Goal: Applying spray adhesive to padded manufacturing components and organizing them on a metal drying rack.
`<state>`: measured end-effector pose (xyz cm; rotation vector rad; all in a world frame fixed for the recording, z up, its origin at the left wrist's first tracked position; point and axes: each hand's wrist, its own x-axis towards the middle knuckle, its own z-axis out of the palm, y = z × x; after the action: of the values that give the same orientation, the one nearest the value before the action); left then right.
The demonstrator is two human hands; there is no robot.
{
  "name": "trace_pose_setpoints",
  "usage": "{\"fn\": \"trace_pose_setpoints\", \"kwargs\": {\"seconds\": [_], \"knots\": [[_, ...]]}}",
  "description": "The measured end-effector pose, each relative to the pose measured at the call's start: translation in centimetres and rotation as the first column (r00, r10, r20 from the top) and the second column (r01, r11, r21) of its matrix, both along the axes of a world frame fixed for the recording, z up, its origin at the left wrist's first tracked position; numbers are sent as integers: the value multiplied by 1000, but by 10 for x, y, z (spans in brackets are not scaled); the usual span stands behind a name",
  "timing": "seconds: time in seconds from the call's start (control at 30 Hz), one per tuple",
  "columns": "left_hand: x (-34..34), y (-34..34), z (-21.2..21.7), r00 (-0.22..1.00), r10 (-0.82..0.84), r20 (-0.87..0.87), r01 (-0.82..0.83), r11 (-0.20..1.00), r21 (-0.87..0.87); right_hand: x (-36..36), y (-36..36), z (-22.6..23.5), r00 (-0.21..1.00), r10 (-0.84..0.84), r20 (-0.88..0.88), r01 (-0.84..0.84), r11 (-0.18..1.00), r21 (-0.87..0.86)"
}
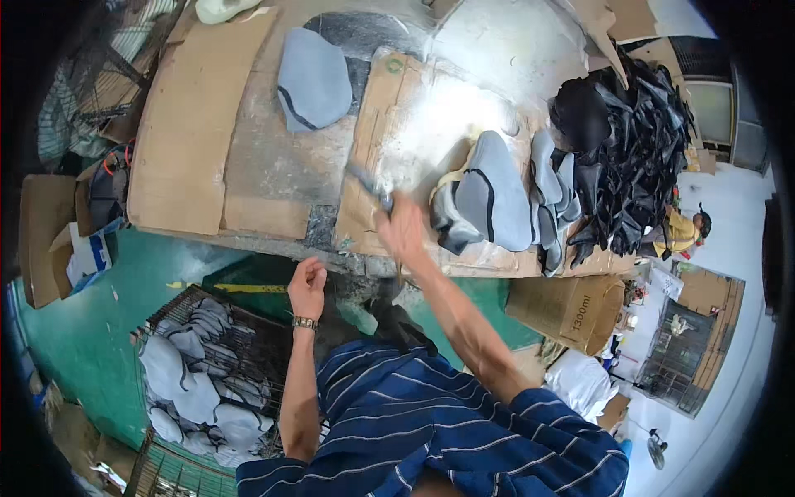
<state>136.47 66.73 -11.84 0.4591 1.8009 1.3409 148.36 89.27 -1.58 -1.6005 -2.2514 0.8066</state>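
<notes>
Brush (368, 184) work is what I see going on: my right hand (403, 228) grips a blurred tool, most likely a brush, and holds it over the cardboard sheet (397, 124) on the bench, just left of the pile of grey shaped pieces (489, 199). The fingers are wrapped round its handle. My left hand (307, 286) hangs near the bench's near edge, curled into a loose fist and holding nothing that I can see.

I judge the step to be coating or wiping at the cardboard beside the grey pile; the next move likely calls for a steady stroke and a free hand to lift a piece clear.

One grey piece (313, 79) lies alone, far left on the bench. More sit in the wire basket (240, 331) near left. Black pieces (638, 149) are heaped far right.

Motion smears the tool's head, so I cannot tell its bristles or what it touches. Glare washes out the cardboard's middle.
</notes>
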Motion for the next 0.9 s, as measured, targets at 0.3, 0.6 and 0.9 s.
{"fn": "trace_pose_setpoints", "kwargs": {"seconds": [0.3,0.6,0.9], "knots": [[65,54,86,942,-4,-335,60,985,159,204,-110,77,965,143,-221,-141,990,25],[257,217,208,258,-308,-916,783,622,11,427,-137,187,936,-137,-325,179,979,102],[307,270,152,-241,-526,-816,524,637,-565,536,-164,272,869,-294,-399,245,955,-170]]}}
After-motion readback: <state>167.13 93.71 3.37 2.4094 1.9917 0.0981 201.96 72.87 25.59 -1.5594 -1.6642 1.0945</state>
